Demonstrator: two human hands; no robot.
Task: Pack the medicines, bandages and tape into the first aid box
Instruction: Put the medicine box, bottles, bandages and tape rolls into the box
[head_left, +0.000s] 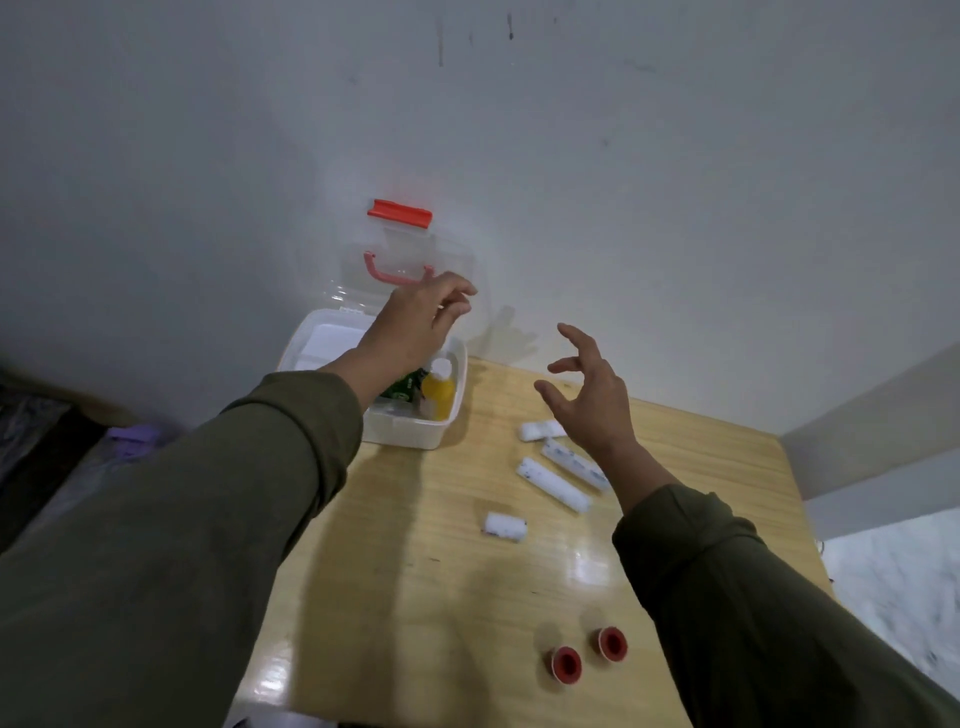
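The white first aid box sits at the table's far left with its clear lid standing open against the wall. Inside lie a yellow bottle and a green packet. My left hand hovers over the box, fingers loosely curled, holding nothing. My right hand floats open above several white bandage rolls on the table. Two tape rolls with red cores stand near the front edge.
The wooden table is pushed against a white wall. Its right edge drops to a pale floor. Dark and purple cloth lies to the left of the table.
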